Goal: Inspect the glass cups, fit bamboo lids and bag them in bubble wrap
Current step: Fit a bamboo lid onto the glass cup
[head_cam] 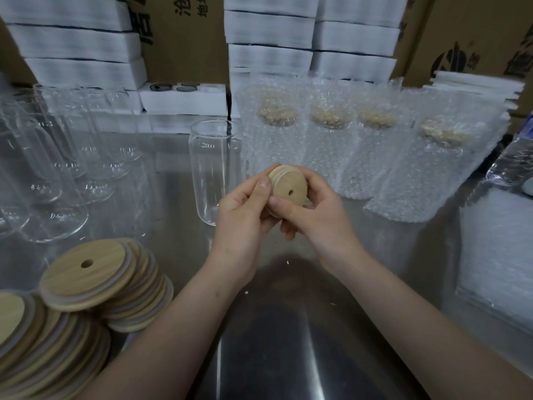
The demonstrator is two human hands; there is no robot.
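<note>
Both hands hold one round bamboo lid (289,186) with a small hole, tilted on edge above the steel table. My left hand (245,206) pinches its left rim with the thumb on top. My right hand (314,209) grips the lid's right side and underside. An empty glass cup (212,168) stands upright just left of and behind the hands. Several cups with lids, bagged in bubble wrap (326,134), stand in a row behind the hands to the right.
Leaning stacks of bamboo lids (92,287) fill the near left. Several bare glass cups (57,174) crowd the far left. White foam trays (271,39) and cardboard boxes (184,39) wall the back. Flat bubble-wrap bags (496,255) lie at the right, beside a water bottle (516,157).
</note>
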